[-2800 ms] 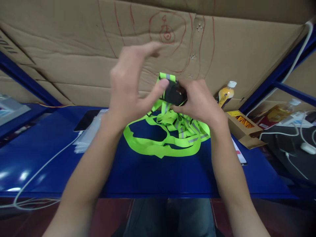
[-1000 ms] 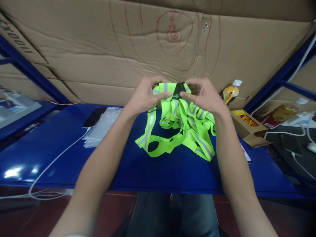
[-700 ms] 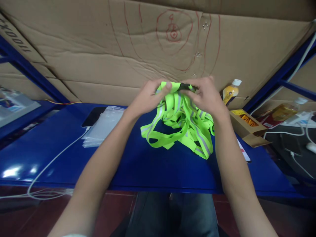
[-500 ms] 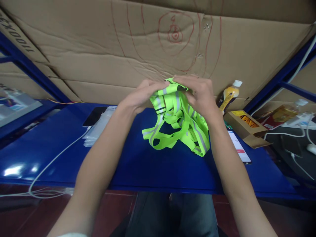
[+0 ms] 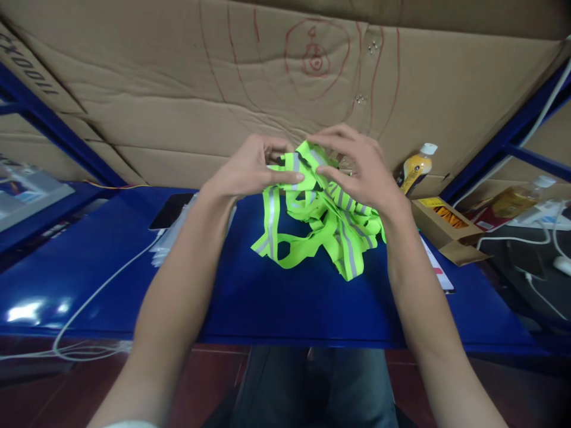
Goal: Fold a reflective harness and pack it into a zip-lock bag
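While both hands (image 5: pixel 307 172) pinch green straps (image 5: pixel 321 220), cardboard (image 5: pixel 134 89) reads "110OX".

Two bare forearms rise from the lower corners of the frame and meet just above its centre. The left hand (image 5: pixel 247 172) is raised with its back to the camera, fingers curled inward and thumb pressed toward the fingertips in a pinch. The right hand (image 5: pixel 357 169) faces it, very close, fingers spread and bent, thumb and forefinger nearly closed.
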